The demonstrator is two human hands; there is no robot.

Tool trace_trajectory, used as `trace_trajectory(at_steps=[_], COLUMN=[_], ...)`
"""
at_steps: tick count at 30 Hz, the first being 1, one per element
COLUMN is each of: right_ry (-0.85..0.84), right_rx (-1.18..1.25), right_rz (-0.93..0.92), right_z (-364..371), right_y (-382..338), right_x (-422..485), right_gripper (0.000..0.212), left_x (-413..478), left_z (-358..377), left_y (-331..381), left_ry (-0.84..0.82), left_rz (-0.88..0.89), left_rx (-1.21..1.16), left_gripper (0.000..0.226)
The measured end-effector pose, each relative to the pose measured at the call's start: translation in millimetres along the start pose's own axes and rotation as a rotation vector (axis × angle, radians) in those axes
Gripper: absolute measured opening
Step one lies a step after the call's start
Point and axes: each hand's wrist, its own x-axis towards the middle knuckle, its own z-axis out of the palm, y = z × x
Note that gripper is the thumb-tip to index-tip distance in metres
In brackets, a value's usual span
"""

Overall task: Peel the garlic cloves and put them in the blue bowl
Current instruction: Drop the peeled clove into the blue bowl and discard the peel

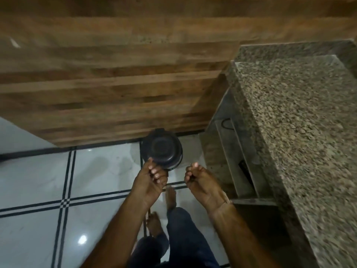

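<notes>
No garlic clove and no blue bowl appears in this view. I am standing and looking down at the floor. My left hand (152, 178) is palm up with its fingers curled in over the palm, just in front of a round black lidded bin (161, 149) on the floor. My right hand (199, 180) is also palm up, to the right of the bin, with its fingers curled tight. Nothing shows inside either hand.
A speckled granite counter (301, 117) runs along the right, with open shelves (231, 151) under it. A wood-panelled wall (108, 78) stands behind the bin. The floor is white tile with black lines (65, 202). My bare feet (154, 223) are below my hands.
</notes>
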Motion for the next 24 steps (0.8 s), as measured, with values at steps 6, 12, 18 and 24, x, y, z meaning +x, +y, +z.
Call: trace_trajectory(at_steps=[6, 12, 18, 24], right_ry=[-0.011, 0.044, 0.132, 0.191], right_rx=[0.004, 0.033, 0.093, -0.111], right_rz=[0.043, 0.161, 0.282, 0.296], right_z=[61, 85, 58, 37], right_y=[-3, 2, 42, 83], right_x=[57, 121, 246, 397], right_gripper=[0.029, 0.021, 0.017, 0.018], left_x=[29, 88, 213, 366], left_z=[-9, -9, -74, -121], left_y=[57, 83, 65, 46], left_ry=[0.034, 0.083, 0.313, 0.485], left_rz=[0.055, 0.021, -0.146, -0.157], left_rx=[-0.019, -0.03, -0.102, 0.061], left_gripper=[0.061, 0.069, 0.063, 0.029])
